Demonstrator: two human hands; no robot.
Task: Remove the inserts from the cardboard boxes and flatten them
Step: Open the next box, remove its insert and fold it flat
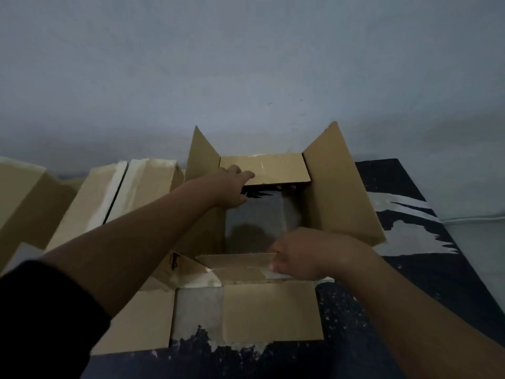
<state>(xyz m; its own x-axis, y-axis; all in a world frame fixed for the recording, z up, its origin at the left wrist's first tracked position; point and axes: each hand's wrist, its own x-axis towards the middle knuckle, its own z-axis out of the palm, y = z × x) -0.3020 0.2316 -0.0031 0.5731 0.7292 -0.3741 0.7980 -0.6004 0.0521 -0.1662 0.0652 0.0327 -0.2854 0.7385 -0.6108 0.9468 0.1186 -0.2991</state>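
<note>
1. A plain grey wall fills the far half of the view.
2. A dark tabletop with worn pale patches runs up to it.
3. The open cardboard box stands in the middle of the tabletop, against the wall. Its left flap and right flap stick up, and the near flap lies flat towards the person.
4. More cardboard boxes with pale tape sit in a row at the left, just beside the open one.
5. The box's inside looks grey and hazy. Whether an insert lies there cannot be told.
6. The far flap folds inward over the opening and hides part of a dark, jagged shape beneath it.
7. A black sleeve covers the left upper arm.
8. The right hand grasps the taped near rim, with its fingers curled over it.
9. The left hand grasps the near edge of the far flap, fingers on top and thumb beneath.
</note>
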